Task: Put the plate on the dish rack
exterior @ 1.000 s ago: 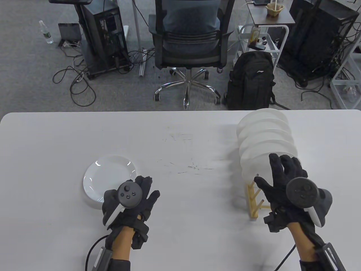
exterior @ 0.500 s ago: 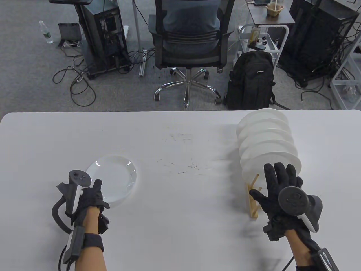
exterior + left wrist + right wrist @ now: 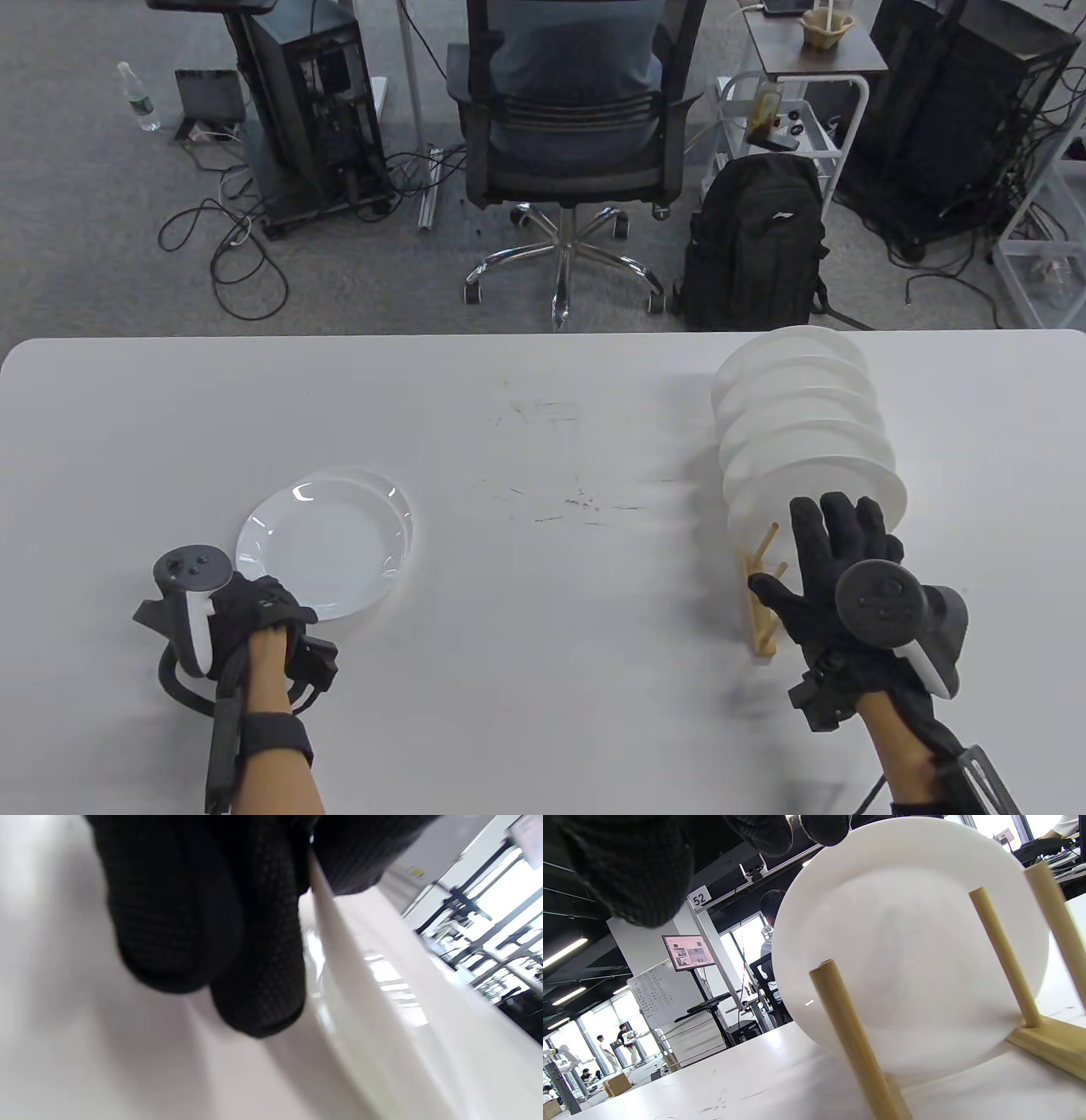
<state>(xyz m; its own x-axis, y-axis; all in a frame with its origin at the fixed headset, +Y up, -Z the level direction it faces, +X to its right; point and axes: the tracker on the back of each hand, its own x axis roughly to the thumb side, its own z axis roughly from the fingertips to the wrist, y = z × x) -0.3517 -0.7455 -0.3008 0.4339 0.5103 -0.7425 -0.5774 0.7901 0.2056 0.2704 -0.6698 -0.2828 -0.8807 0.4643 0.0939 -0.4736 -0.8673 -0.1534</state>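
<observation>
Blurred plate (image 3: 382, 1014) rim and fingertips (image 3: 258, 1001) in left wrist view.

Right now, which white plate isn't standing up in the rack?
The round white plate at the table's left, pinched by the left hand; the others stand upright in the wooden rack.
</observation>
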